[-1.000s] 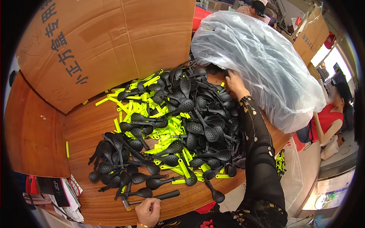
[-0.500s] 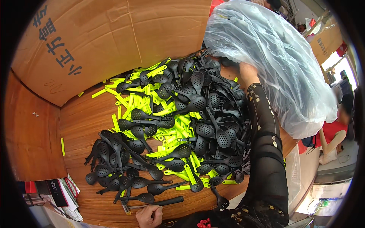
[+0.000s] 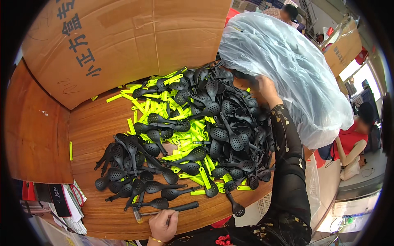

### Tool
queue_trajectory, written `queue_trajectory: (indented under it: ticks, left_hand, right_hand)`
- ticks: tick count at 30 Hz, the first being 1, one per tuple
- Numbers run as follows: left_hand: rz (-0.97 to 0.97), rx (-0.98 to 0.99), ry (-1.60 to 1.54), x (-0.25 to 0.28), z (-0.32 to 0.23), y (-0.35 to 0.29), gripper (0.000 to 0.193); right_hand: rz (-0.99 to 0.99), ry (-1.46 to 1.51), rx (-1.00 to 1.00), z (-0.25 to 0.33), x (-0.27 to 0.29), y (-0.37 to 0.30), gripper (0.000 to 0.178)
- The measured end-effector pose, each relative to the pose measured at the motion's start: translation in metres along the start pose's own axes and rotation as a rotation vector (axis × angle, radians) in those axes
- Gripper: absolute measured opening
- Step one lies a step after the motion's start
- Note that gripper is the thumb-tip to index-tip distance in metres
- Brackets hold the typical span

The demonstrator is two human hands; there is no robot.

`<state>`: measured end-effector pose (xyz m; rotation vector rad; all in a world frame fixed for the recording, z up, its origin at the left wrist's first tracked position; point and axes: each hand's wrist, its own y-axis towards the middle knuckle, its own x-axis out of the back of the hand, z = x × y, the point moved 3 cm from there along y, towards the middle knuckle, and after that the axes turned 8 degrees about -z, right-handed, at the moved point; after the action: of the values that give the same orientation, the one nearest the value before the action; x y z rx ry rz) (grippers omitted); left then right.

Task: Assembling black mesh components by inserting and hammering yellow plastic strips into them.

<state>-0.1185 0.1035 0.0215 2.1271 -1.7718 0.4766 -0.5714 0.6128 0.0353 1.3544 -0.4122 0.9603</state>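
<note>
A large pile of black slotted spoons [image 3: 237, 142] spreads over the wooden table, mixed with bright yellow-green strips [image 3: 204, 177], each with a hole near the end. My left hand [image 3: 163, 226] is closed at the near edge, against a small hammer with a black handle [image 3: 186, 206]; its curled fingers hide whether they grip anything. At the far right of the pile, my right hand [image 3: 269, 91] is beside the clear plastic bag [image 3: 283, 74]. A dark blurred shape lies at its fingertips; motion smears the fingers themselves.
A tall cardboard box [image 3: 135, 37] walls off the back, and a wooden panel [image 3: 39, 123] the left. One strip [image 3: 71, 151] lies apart near that panel. Papers and a black phone-like object [image 3: 59, 200] are at lower left. Another person in red [image 3: 353, 141] sits beyond the right side.
My right hand has come out from under the edge of the plastic bag, toward me. My left hand stays closed by the hammer. The whole view has shifted slightly.
</note>
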Motion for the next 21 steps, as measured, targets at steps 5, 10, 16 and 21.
queue_trajectory:
  ticks: [5, 10, 16, 21]
  left_hand:
    - [-0.009, -0.011, -0.037, -0.005, 0.004, 0.0, 0.008]
    - [-0.018, -0.012, 0.006, 0.0, 0.0, 0.0, 0.008]
    - [-0.003, -0.059, 0.003, -0.003, -0.005, 0.002, 0.008]
    - [-0.013, -0.032, 0.01, -0.001, 0.002, -0.004, 0.009]
  right_hand:
    - [0.24, -0.156, 0.048, 0.011, -0.012, -0.021, 0.022]
    - [0.012, -0.057, 0.058, 0.043, -0.025, -0.008, 0.024]
    - [0.557, -0.418, -0.181, -0.016, -0.065, 0.009, 0.059]
    - [0.476, -0.48, -0.135, 0.036, -0.07, 0.02, 0.038]
